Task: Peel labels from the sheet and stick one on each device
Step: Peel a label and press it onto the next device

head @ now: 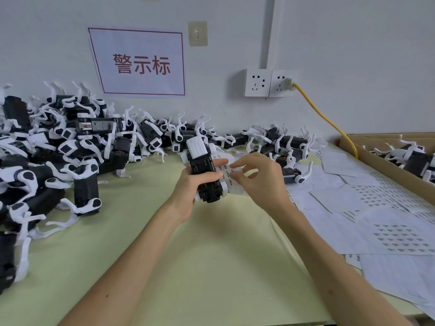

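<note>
My left hand (188, 191) grips a black and white robot-dog device (204, 170) above the middle of the table, its black underside turned up toward me. The same hand's fingers also hold a small label sheet (227, 174) against the device's right side. My right hand (256, 180) pinches at that sheet with thumb and forefinger. Whether a label is lifted off the sheet is too small to tell.
A big heap of the same devices (58, 149) covers the left and back of the pale green table (188, 267). More devices (282, 147) lie at the back right. Label sheets (388, 234) are spread on the right. A cardboard box (367, 154) holds devices. A yellow cable (324, 116) runs from a wall socket.
</note>
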